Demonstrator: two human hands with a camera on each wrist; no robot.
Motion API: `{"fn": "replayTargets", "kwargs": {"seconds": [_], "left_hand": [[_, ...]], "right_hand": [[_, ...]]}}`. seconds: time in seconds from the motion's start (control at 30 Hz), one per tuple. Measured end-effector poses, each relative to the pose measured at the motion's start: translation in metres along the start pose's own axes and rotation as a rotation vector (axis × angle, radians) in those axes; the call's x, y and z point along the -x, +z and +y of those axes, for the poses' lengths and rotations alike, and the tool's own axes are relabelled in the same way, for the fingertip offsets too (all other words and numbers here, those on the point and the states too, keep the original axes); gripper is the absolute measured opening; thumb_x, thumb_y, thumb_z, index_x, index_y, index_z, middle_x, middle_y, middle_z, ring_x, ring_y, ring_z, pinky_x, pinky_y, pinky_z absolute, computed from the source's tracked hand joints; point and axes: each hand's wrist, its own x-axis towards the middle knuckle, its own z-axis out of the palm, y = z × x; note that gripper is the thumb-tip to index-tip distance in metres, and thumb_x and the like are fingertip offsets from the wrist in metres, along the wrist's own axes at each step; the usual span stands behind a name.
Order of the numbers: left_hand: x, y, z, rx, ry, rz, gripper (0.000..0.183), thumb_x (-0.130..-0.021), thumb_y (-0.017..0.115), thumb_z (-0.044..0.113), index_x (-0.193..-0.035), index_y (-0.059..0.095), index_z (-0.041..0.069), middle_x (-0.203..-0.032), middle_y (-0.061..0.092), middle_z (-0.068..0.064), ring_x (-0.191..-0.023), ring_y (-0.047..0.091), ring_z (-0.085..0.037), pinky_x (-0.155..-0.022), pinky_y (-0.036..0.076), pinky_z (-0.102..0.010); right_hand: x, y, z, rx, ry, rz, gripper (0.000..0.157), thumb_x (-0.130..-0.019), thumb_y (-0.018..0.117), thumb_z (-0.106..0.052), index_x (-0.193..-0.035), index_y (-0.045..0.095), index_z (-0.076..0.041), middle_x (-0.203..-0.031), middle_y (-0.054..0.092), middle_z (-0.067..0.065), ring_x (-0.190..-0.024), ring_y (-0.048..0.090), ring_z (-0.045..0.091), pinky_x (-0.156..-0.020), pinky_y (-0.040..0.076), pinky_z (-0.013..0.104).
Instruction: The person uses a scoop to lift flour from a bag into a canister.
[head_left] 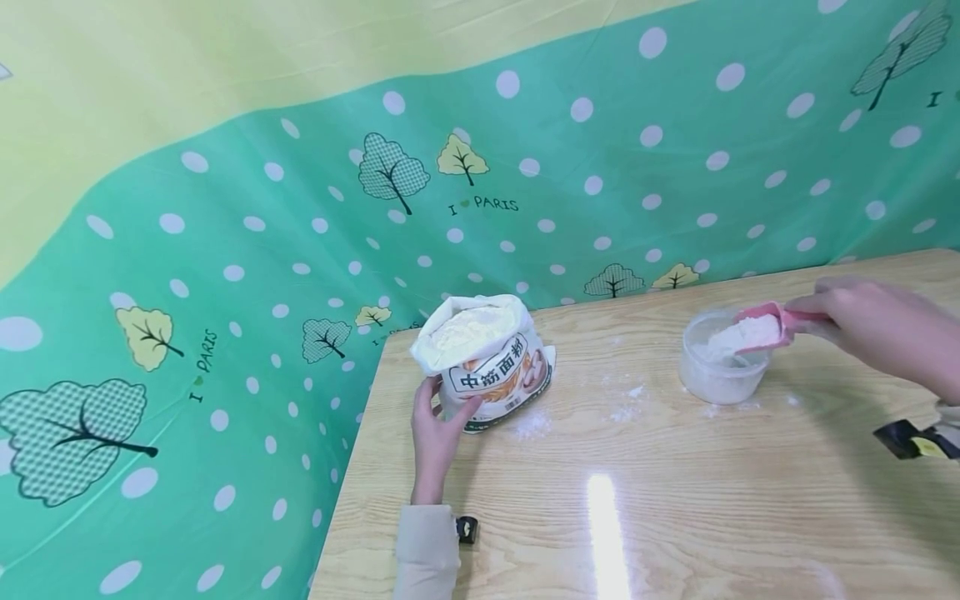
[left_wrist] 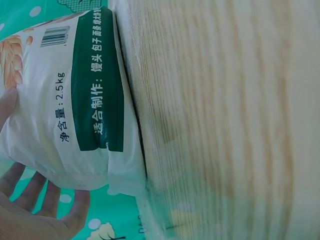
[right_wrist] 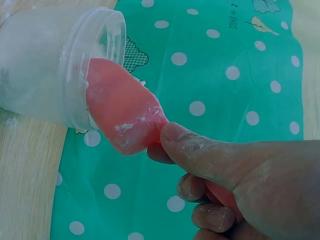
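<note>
A white bag of flour (head_left: 495,379) with its top gaping stands on the table, flour showing inside. My left hand (head_left: 437,429) holds its lower left side, thumb on the printed front and fingers along the side; the left wrist view shows the bag's green band and the fingers (left_wrist: 47,200) against its edge. Over at the right, my right hand (head_left: 862,321) grips the handle of a pink scoop (head_left: 780,325) heaped with flour. The scoop's front is tipped down over the mouth of a clear round plastic tub (head_left: 722,379), which has flour in it. Flour dusts my right thumb (right_wrist: 200,152).
Flour is spilled on the wooden table (head_left: 675,500) between the bag and the tub. Behind the table hangs a green dotted cloth (head_left: 570,200) with printed trees.
</note>
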Motion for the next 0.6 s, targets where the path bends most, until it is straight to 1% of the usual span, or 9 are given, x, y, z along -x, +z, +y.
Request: {"fn": "replayTargets", "kwargs": {"seconds": [0.1, 0.27, 0.33, 0.6], "left_hand": [[0.0000, 0.0001, 0.0004, -0.002, -0.004, -0.002, 0.078, -0.075, 0.086, 0.041, -0.140, 0.050, 0.018, -0.140, 0.053, -0.001, -0.129, 0.047, -0.022, -0.107, 0.044, -0.048], [0.0001, 0.0002, 0.0009, -0.008, -0.004, 0.000, 0.078, -0.075, 0.086, 0.040, -0.141, 0.050, 0.018, -0.140, 0.053, -0.001, -0.129, 0.047, -0.022, -0.107, 0.044, -0.048], [-0.0001, 0.0002, 0.0010, -0.010, -0.002, 0.001, 0.078, -0.075, 0.086, 0.041, -0.141, 0.050, 0.018, -0.140, 0.053, -0.001, -0.129, 0.047, -0.022, -0.107, 0.044, -0.047], [0.0006, -0.0002, 0.0027, -0.018, -0.011, 0.000, 0.079, -0.075, 0.086, 0.041, -0.141, 0.050, 0.018, -0.140, 0.053, -0.002, -0.130, 0.047, -0.022, -0.107, 0.044, -0.047]], "right_hand": [[0.0004, -0.0010, -0.0010, 0.004, 0.003, 0.004, 0.016, -0.084, 0.075, -0.004, -0.095, 0.074, 0.007, -0.067, 0.052, 0.003, -0.061, 0.045, 0.020, -0.053, 0.046, 0.034], [0.0017, -0.0018, -0.0016, 0.006, -0.021, 0.049, 0.021, -0.082, 0.076, -0.003, -0.101, 0.074, 0.006, -0.067, 0.051, 0.001, -0.061, 0.045, 0.019, -0.053, 0.044, 0.033], [0.0019, -0.0021, -0.0016, 0.009, -0.028, 0.061, 0.020, -0.082, 0.076, -0.003, -0.100, 0.074, 0.006, -0.067, 0.050, 0.001, -0.061, 0.045, 0.019, -0.052, 0.043, 0.032], [0.0025, -0.0009, -0.0010, 0.026, -0.038, 0.085, 0.018, -0.081, 0.078, -0.002, -0.097, 0.075, 0.004, -0.067, 0.051, 0.001, -0.061, 0.046, 0.019, -0.053, 0.045, 0.033]]}}
